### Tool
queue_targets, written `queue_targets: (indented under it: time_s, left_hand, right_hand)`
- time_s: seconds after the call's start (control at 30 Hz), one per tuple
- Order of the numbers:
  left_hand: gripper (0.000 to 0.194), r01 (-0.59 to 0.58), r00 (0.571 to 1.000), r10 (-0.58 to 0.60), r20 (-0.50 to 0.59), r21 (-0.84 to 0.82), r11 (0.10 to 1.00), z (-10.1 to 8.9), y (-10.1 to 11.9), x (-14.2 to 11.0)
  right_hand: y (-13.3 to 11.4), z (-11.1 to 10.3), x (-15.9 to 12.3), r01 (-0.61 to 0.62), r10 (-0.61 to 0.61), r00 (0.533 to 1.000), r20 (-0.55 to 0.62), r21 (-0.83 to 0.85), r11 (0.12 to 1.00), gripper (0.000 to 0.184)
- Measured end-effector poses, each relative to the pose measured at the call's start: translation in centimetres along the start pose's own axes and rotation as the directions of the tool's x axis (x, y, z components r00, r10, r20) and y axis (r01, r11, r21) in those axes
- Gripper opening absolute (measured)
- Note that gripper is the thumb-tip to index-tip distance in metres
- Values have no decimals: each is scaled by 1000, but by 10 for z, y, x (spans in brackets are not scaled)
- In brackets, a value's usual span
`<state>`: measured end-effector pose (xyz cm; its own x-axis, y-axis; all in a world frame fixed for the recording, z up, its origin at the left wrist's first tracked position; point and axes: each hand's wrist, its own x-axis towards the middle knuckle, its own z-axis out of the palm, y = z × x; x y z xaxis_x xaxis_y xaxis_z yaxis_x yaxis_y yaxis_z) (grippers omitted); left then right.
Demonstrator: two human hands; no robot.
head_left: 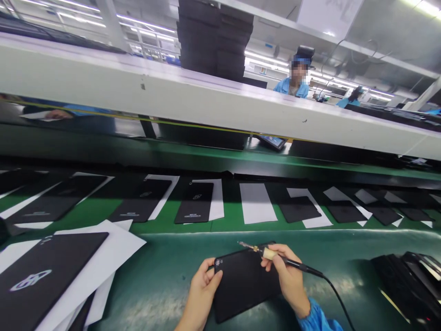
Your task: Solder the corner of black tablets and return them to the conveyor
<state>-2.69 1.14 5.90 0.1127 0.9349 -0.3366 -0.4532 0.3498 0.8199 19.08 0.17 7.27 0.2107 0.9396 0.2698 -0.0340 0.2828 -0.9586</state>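
Observation:
A black tablet (246,285) lies tilted over the green workbench in front of me, its dark back facing up and a camera spot at its upper left corner. My left hand (206,282) pinches that corner, thumb on top. Between the fingers of my right hand (285,273) is a soldering iron (267,253), held like a pen. Its metal tip points left, just above the tablet's far edge, and its black cord trails down to the right. The heel of my right hand is close to the tablet's right side; whether it touches is unclear.
Beyond the bench, a green conveyor (227,223) carries several tablets and white sheets (258,202). At left sits a pile of paper topped by a black tablet (62,271). Dark devices (406,285) lie at right. A white shelf (155,82) spans above; people stand behind it.

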Motion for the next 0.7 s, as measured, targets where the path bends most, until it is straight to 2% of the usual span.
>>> queue_targets:
  time_s: [0.17,0.3,0.47,0.7]
  left_hand:
    - [45,-5,1000,5,11,2,1000,0,1,-2]
    - [42,-1,999,0,48,13,1000,0,4,-3]
    - [42,12,996,-14,84,27,1000,1,8,-3]
    - [39,6,999,-6,51,13,1000,6,7,-6]
  right_hand:
    - [-4,2,-5,-40,42,998,41,-37,998,28]
    - [-10,1,-8,4,-1,998,64,-54,999,28]
    - [-23,0,-8,36,-17,994,106,-180,983,23]
    - [-38,-2,-10,231,-151,958,245,-342,911,8]
